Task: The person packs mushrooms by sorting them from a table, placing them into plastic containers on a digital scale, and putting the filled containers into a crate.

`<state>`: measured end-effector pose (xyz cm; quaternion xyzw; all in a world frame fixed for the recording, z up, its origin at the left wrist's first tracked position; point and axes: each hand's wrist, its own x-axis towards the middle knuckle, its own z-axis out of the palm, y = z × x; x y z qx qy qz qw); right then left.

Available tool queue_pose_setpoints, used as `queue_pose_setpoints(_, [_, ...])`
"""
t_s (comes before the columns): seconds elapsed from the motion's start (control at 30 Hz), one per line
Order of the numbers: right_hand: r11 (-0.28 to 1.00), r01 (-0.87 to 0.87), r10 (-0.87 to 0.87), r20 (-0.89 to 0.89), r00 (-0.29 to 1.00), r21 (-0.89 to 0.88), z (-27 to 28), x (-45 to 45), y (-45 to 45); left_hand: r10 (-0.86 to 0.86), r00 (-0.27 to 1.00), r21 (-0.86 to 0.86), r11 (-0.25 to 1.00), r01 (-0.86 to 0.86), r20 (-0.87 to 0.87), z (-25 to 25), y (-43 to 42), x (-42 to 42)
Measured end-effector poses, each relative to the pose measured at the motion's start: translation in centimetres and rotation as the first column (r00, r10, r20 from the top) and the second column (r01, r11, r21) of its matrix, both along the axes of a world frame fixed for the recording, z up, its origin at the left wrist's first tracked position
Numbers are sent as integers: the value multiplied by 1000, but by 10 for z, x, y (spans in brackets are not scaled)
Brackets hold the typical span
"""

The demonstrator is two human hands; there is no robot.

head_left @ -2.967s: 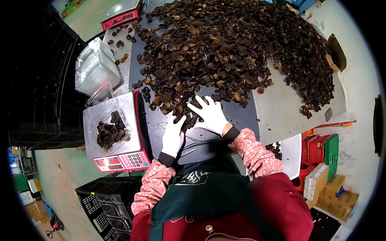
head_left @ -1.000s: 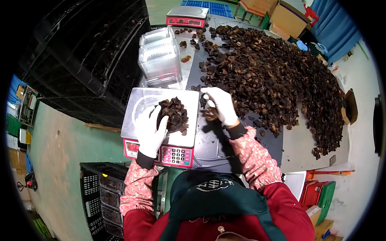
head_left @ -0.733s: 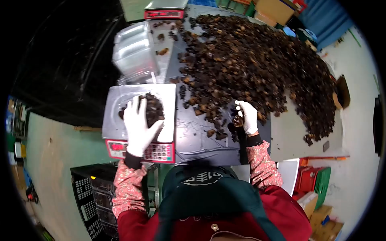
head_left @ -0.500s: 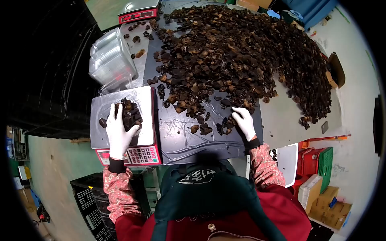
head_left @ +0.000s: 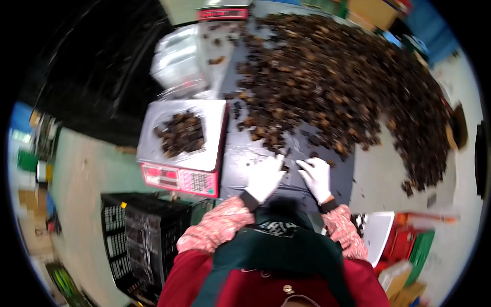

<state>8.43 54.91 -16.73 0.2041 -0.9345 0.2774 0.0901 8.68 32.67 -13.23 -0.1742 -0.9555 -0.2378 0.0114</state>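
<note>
My left hand (head_left: 264,179), in a white glove, is low over the dark table beside a few loose dark mushroom pieces (head_left: 285,168). Its fingers are stretched out and somewhat blurred. Facing it, my gloved right hand (head_left: 315,179) has thumb and fingers apart at the other side of these pieces. No held thing shows in either hand. Just beyond them spreads a large heap of brown-black mushroom pieces (head_left: 312,77), which look like wood ear. To the left, a clear plastic tray with a pile of mushroom pieces (head_left: 181,134) sits on the red scale (head_left: 212,148).
Clear plastic trays (head_left: 179,61) are stacked behind the scale. A second red scale (head_left: 222,14) stands at the far edge. Black crates (head_left: 148,240) are at lower left. A white bin (head_left: 376,238) and red crates (head_left: 401,243) stand at lower right.
My left hand has left the pile on the scale and moved right, close to my right hand. The view has shifted, so the table appears further right.
</note>
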Motion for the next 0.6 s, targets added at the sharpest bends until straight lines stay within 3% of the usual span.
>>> queue_pose_setpoints(0.03, [997, 74, -77, -155, 985, -24, 3, 0, 1, 18, 1000, 17, 1000, -18, 9, -19, 5, 0])
queue_pose_setpoints(0.13, [950, 257, -288, -176, 941, -177, -8, -5, 11, -19, 1000, 65, 998, 17, 17, -35, 6, -3])
queue_pose_setpoints(0.17, [941, 273, -308, -171, 936, -200, -9, -7, 18, -14, 999, 152, 988, 20, -40, -35, 6, 1])
queue_pose_setpoints(0.27, [836, 455, -490, -43, 871, -308, -13, -11, 23, 83, 996, 255, 963, -85, 16, -33, 5, 9])
queue_pose_setpoints(0.4, [794, 482, -527, -23, 850, -369, -13, -19, 26, 148, 984, 464, 868, -176, 96, -19, -3, 14])
queue_pose_setpoints(0.47, [830, 463, -503, -62, 862, -311, -16, -27, 26, 227, 959, 604, 746, -282, 168, -12, -11, 12])
queue_pose_setpoints(0.5, [879, 441, -461, -82, 884, -182, -13, -32, 25, 211, 957, 554, 781, -287, 199, -16, -16, 7])
queue_pose_setpoints(0.53, [879, 468, -467, -40, 884, 92, -7, -33, 19, 204, 958, 561, 778, -282, 200, -21, -18, 6])
queue_pose_setpoints(0.6, [842, 476, -408, -277, 870, 254, -15, -37, 10, 211, 967, 558, 790, -254, 141, -32, -22, 1])
